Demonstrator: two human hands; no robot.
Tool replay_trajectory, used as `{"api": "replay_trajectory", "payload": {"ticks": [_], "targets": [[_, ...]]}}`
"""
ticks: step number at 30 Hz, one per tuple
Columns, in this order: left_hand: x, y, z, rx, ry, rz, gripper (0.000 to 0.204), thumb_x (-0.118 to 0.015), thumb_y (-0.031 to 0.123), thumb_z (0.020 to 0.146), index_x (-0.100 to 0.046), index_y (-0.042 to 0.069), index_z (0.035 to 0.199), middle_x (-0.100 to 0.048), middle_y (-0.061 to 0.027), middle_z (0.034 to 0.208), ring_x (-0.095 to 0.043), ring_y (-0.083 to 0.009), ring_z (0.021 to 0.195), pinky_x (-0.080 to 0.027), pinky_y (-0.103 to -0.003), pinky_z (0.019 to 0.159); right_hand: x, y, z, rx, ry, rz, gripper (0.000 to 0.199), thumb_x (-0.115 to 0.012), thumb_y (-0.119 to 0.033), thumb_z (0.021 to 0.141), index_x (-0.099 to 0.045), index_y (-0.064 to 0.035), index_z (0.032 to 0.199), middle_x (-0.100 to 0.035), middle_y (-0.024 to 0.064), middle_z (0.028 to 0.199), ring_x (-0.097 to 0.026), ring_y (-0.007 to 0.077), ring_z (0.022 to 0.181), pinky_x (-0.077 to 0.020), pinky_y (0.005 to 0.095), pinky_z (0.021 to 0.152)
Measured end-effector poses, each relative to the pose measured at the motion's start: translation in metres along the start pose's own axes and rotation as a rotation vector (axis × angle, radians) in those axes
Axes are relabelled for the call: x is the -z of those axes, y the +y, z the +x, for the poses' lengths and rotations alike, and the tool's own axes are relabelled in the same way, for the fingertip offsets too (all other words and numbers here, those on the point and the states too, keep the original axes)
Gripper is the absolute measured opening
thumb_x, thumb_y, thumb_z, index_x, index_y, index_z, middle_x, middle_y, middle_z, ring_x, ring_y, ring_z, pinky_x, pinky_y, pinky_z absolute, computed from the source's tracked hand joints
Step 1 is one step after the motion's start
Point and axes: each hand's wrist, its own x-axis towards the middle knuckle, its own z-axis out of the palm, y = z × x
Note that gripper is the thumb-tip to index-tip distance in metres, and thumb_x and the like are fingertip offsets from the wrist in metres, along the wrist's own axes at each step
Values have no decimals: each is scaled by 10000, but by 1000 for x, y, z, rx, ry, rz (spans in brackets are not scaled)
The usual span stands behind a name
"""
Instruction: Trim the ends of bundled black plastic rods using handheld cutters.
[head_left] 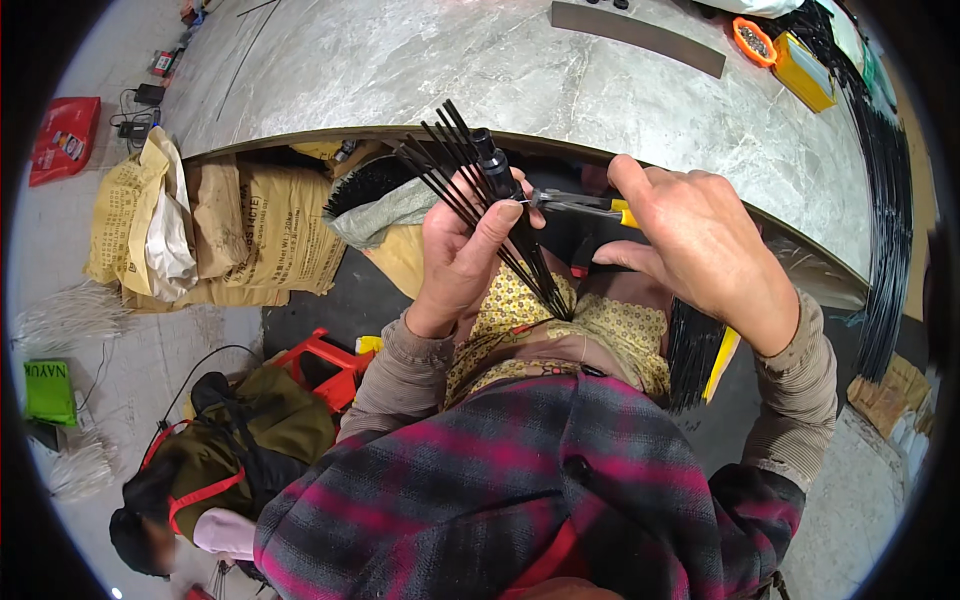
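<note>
Two hands work close together in front of the curved edge of a grey marble-look table (560, 80). The left hand (462, 250) is clenched around a bundle of thin black strips (500, 235), thumb pressed across them; the strips fan out above the fist toward the table edge and narrow to a point below it, over the person's yellow patterned apron (610, 325). A black cylindrical part (492, 160) sits among the strips just above the thumb. The right hand (700, 245) is closed on a pair of pliers with yellow handles (585, 207), whose tip meets the bundle just beside the left thumb.

Further out on the table, near its far right rim, lie a flat grey bar (640, 35), an orange dish (755, 42) and a yellow box (805, 72). A long sheaf of black strips (890, 190) runs along the table's right edge. Under the table, to the left of the hands, brown paper sacks (250, 235) are stacked. Below them stands a red stool (325, 365), and beside it another person in a dark jacket (235, 450) crouches on the floor. Far left of the table lies a red bag (65, 135).
</note>
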Motion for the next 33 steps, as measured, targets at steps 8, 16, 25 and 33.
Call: {"api": "replay_trajectory", "payload": {"ticks": [8,16,25,33], "targets": [[-4,-1,-1,-51,-20,84,269,-581,87,978,-508,-43,1203,-603,-85,1031,-622,-148,863,-498,-283,816,1,-3,-5,-21,-27,-63,477,-777,-233,766,-460,-10,1043,-630,184,764,-624,408,752,-473,458,618],[-7,-10,-5,-100,-72,182,333,-558,143,998,-490,-49,1261,-584,-77,1001,-610,-147,860,-502,-288,791,-1,14,-2,-26,-98,-10,427,-789,-196,742,-497,-25,1002,-600,196,629,-642,388,718,-476,448,597],[-9,-10,-7,-92,-9,140,321,-565,143,995,-505,-47,1246,-574,-67,1013,-608,-139,853,-497,-276,770,-9,-7,-17,343,290,-754,422,-574,-166,822,-588,-14,1215,-590,129,1078,-604,218,919,-497,327,715],[-13,-5,-9,-120,30,247,287,-540,89,997,-518,-17,1262,-605,-39,1007,-582,-94,878,-467,-231,781,-10,-20,-30,240,268,-794,567,-591,-186,843,-509,36,1358,-574,159,1166,-595,268,1004,-490,400,828]]}}
